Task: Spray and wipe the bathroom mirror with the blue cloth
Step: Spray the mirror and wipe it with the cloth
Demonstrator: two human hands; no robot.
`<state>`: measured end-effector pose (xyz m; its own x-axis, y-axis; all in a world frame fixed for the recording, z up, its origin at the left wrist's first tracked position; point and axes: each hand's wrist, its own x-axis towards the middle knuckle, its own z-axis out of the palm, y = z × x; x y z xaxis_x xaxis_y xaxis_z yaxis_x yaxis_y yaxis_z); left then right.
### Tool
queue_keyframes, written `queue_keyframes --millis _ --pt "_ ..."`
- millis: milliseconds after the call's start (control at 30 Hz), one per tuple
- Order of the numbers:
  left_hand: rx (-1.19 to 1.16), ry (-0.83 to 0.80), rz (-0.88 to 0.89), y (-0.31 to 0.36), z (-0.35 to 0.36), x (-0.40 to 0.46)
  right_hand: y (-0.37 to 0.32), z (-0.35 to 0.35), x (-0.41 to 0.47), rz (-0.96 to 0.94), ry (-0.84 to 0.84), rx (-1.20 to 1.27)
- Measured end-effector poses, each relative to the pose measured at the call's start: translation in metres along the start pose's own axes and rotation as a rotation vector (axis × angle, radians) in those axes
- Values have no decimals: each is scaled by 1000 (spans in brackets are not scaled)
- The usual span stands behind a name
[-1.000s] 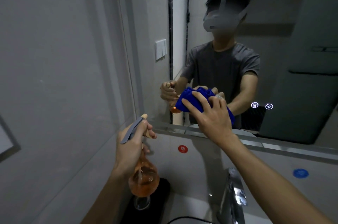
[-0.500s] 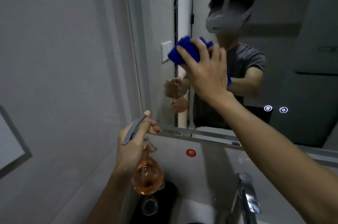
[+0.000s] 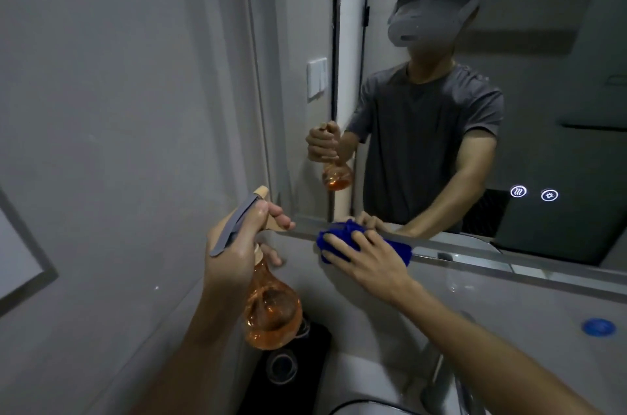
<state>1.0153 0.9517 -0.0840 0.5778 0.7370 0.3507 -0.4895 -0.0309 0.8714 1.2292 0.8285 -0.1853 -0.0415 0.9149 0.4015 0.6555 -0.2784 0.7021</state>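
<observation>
The bathroom mirror fills the upper right and reflects a person in a grey T-shirt. My right hand presses a bunched blue cloth against the mirror's lower left edge, fingers spread over it. My left hand holds an orange see-through spray bottle by its neck, below and left of the mirror, a finger on the grey trigger. The nozzle points toward the glass.
A grey tiled wall stands close on the left. A chrome tap and the white basin rim lie below my right arm. A black object sits under the bottle. Two lit touch icons glow on the mirror.
My right hand has swept the blue cloth down from the upper glass to the mirror's bottom edge. The left hand with the bottle has stayed about where it was.
</observation>
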Motion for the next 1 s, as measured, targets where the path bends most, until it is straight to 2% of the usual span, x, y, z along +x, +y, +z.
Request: queue_keyframes --millis 67,233,333,400,467,533,567,633,700,767,833,900,1000 --pt "-26 -15 -6 -2 -1 1 14 -9 7 80 108 44" --pt "-44 -16 1 -3 4 8 102 -79 79 476 426 35" --pt "-98 -35 -10 2 5 12 152 -124 135 668 473 48" --pt "-82 -20 33 7 2 13 158 -140 163 735 489 68" --pt "-43 21 91 15 0 9 138 -137 177 669 484 72" --pt "-33 34 121 15 -4 10 100 -117 176 516 412 93" --pt "-7 35 91 11 -9 13 78 -102 170 433 359 104" --pt "98 46 -95 8 -17 35 33 -71 148 287 251 123" --pt "135 -9 -231 6 -29 44 -4 -44 123 138 112 168" --pt "117 10 -103 4 -30 38 -24 -29 104 27 -31 210" --pt "91 -9 54 7 -28 20 -25 -28 99 2 -84 228" --pt "97 -53 76 9 -26 15 -23 -31 101 -15 -99 224" --pt "92 -16 75 11 -21 26 -19 -32 103 -39 -97 213"
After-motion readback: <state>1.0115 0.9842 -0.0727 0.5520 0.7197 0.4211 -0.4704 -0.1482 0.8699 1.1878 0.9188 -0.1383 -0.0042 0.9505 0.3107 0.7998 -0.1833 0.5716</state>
